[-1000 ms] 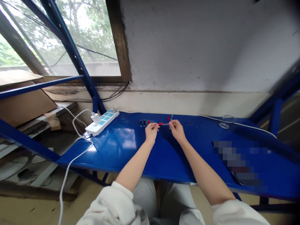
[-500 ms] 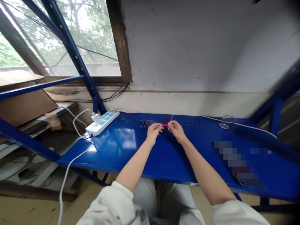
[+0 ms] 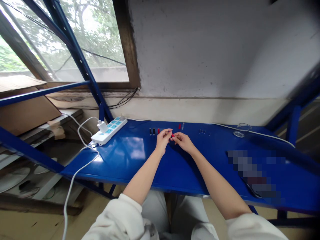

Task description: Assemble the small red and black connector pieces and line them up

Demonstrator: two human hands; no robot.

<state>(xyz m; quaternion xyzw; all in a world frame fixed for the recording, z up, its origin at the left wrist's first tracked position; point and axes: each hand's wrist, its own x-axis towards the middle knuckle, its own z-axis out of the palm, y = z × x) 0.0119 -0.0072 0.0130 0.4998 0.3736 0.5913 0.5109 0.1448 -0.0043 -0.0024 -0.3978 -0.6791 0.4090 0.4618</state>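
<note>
Above the blue table, my left hand (image 3: 163, 141) is closed round a small red tube (image 3: 172, 135), of which only a short red part shows. The fingers of my right hand (image 3: 184, 142) pinch its near right side, close against the left fingertips. Just left of my left hand, another red tube (image 3: 158, 131) stands beside two black tubes (image 3: 153, 131). Behind my hands there is one more red tube (image 3: 179, 126) next to a clear tube (image 3: 183, 126). The exact kind of these tubes is too small to make out.
Several tiny clear pieces (image 3: 202, 131) lie right of my hands. Further right is a clear glass (image 3: 239, 134) near a white cable. A blurred-out dark flat object (image 3: 246, 173) lies at the right front. A white power strip (image 3: 110, 130) with a plug stands left.
My right hand has moved left, closer to my left hand, and less of the red tube shows between them. The red and clear tubes behind are more fully visible.
</note>
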